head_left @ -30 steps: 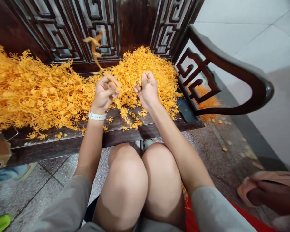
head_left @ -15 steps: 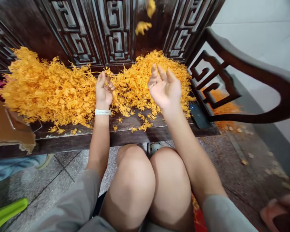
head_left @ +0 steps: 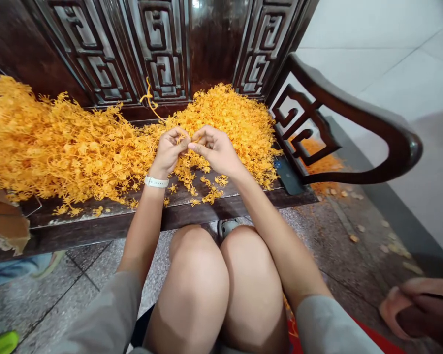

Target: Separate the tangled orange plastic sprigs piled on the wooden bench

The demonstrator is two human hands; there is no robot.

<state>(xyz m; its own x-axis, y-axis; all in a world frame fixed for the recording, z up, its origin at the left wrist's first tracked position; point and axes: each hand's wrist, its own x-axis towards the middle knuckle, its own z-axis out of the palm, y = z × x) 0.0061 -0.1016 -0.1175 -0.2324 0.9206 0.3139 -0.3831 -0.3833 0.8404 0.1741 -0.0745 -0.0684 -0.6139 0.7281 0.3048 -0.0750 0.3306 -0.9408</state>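
Note:
My left hand, with a white band at the wrist, is closed in a pinch on a thin yellow-orange plastic sprig. The sprig's branched end sticks up behind the fingers. Against its fingertips, my right hand is also closed in a pinch; a bit of the same orange plastic shows between the two hands. Behind them rises a heap of small yellow-orange plastic pieces. A longer heap of stringy, branched sprigs spreads to the left. Several loose pieces lie on the bench in front of the hands.
The dark wooden bench has a carved back and a curved armrest. A phone lies by the armrest. Torn cardboard stands at the left. More orange pieces lie on the floor beyond the armrest. Another person's foot is at lower right.
My right hand, earlier open with two orange pieces in the air above it, has come down and left to meet my left hand. Its fingers have closed. The view has shifted rightward.

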